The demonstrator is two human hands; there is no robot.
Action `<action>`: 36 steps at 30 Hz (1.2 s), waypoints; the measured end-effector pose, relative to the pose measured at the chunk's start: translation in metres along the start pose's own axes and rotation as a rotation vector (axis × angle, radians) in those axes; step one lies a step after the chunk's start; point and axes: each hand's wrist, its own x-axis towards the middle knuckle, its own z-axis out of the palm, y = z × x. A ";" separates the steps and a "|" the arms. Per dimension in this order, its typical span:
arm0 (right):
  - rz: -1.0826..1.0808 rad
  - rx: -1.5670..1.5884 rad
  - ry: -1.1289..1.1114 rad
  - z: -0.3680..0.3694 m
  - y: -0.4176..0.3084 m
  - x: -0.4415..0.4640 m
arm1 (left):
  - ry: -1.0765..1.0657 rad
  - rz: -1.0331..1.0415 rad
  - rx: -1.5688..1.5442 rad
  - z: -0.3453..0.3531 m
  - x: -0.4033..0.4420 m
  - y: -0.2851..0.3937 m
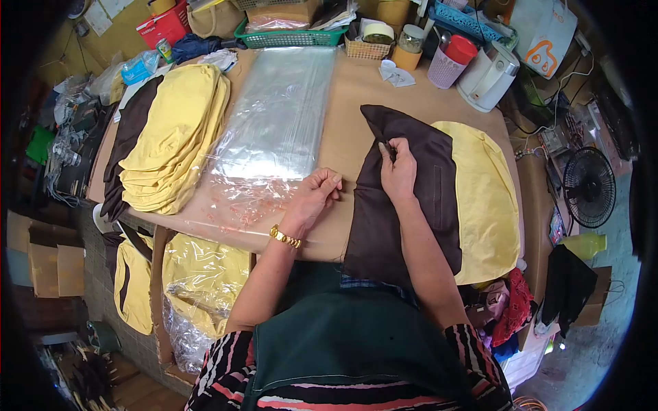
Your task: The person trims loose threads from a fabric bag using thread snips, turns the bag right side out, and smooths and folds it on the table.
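Note:
A dark brown cloth piece (428,205) with a stitched slit lies at the table's front, joined to or overlapping a yellow cloth piece (486,198) on its right. My right hand (399,171) is over the brown cloth, thumb and fingers closed around something dark that blends with the fabric. Just left of the cloth's edge, my left hand (317,198) is closed in a pinch; anything between its fingertips is too small to make out. A stack of clear plastic bags (281,116) lies beyond the left hand.
Folded yellow cloth pieces (175,137) are piled at the table's left. A green basket (295,38), a pink cup (445,68) and a white kettle (488,77) line the back. A box of plastic-wrapped yellow cloth (205,270) stands below the front left edge. A black fan (589,186) is at right.

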 end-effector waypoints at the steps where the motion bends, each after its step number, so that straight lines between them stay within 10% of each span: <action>1: 0.014 -0.004 -0.021 0.000 0.001 0.000 | 0.000 0.001 0.001 0.002 0.000 -0.001; 9: -0.051 -0.144 -0.250 -0.046 -0.072 -0.003 | -0.193 -0.115 -0.722 0.005 -0.005 0.003; 25: -0.402 -0.374 -0.326 -0.062 -0.113 -0.017 | -0.192 -0.065 -0.701 0.011 -0.013 0.010; 31: -0.145 -0.038 -0.049 -0.043 -0.082 0.001 | -0.022 -0.083 -0.530 0.029 -0.004 0.011; 36: 0.039 -0.305 -0.072 -0.015 -0.004 -0.001 | 0.059 0.147 0.548 0.025 0.007 0.007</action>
